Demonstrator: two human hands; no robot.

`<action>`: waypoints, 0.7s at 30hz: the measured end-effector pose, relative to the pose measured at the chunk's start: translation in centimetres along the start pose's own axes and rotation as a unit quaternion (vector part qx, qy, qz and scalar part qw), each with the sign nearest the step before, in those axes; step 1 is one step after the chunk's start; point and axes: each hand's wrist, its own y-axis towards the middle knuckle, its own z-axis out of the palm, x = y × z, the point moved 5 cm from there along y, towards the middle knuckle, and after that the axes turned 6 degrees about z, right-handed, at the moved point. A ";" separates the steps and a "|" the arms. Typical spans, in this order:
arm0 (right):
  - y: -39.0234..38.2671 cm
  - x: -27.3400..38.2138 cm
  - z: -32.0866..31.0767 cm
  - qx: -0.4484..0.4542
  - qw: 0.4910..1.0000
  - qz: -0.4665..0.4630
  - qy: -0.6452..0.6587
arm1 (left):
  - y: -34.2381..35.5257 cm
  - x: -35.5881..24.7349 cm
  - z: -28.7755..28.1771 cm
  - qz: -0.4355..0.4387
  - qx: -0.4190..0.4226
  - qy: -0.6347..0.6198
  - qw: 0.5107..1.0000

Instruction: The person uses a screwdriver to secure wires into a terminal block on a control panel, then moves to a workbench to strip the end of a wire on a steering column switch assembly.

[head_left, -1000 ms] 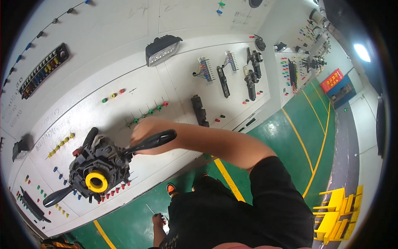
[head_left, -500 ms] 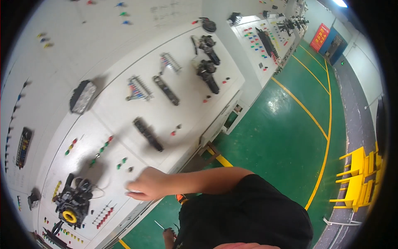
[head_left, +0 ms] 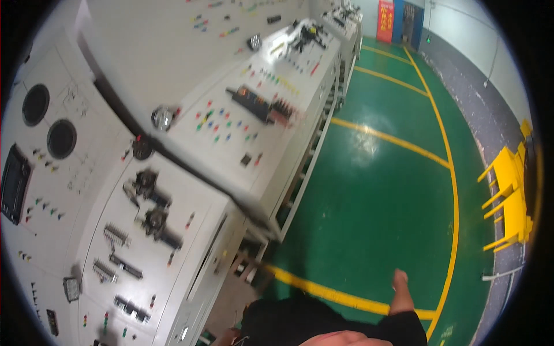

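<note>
My right hand (head_left: 399,281) is held out over the green floor, below a bare forearm and black sleeve. It touches nothing that I can see; its fingers are too small and blurred to read. My left hand (head_left: 228,335) shows only in part at the lower edge, beside the front of the near workbench (head_left: 190,294). Its fingers are mostly hidden, so what it holds cannot be made out. Mounted on that bench's panel are two black switch assemblies (head_left: 154,222), a connector strip (head_left: 126,266) and a black module (head_left: 131,308).
A second sloped panel (head_left: 231,155) with coloured sockets and a long black unit (head_left: 251,104) continues the row. Yellow stools (head_left: 508,202) stand along the right wall. Yellow lines (head_left: 392,144) mark the green floor (head_left: 346,219). A red banner (head_left: 385,22) is at the far end.
My right hand has left the near panel and swung right, over the floor. The view has turned toward the aisle. A thin metal rod seen at my left hand earlier is not discernible now.
</note>
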 end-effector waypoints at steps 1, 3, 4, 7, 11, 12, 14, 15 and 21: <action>-0.8 0.6 -1.3 -0.040 0.998 0.013 0.042 | 1.1 -2.2 -3.4 -0.031 -0.008 0.032 0.999; -2.4 -7.9 -2.1 -0.098 0.963 0.057 0.243 | 7.3 -9.3 -6.4 -0.031 0.050 0.078 0.995; -2.1 -13.4 -2.7 -0.136 0.935 0.123 0.304 | 10.4 -12.1 -5.7 -0.021 0.098 0.075 0.992; -4.8 -10.6 -1.1 -0.101 0.876 0.232 0.410 | 17.3 -21.0 -8.0 -0.029 0.157 0.117 0.980; -5.0 1.5 -3.0 -0.025 0.866 0.211 0.452 | 28.7 -37.8 -5.8 0.073 0.138 0.104 0.982; -4.9 5.2 -3.8 -0.004 0.866 0.199 0.459 | 31.5 -42.4 -5.5 0.172 0.068 0.133 0.974; -4.9 12.7 -5.1 0.046 0.863 0.169 0.473 | 37.3 -51.5 -5.1 0.220 0.008 0.177 0.959; -4.9 15.5 -6.1 0.070 0.863 0.151 0.478 | 40.1 -54.9 -5.5 0.183 -0.061 0.142 0.971; 2.2 20.7 -14.2 0.133 0.850 0.121 0.495 | 42.5 -77.9 -8.7 0.291 0.060 0.144 0.944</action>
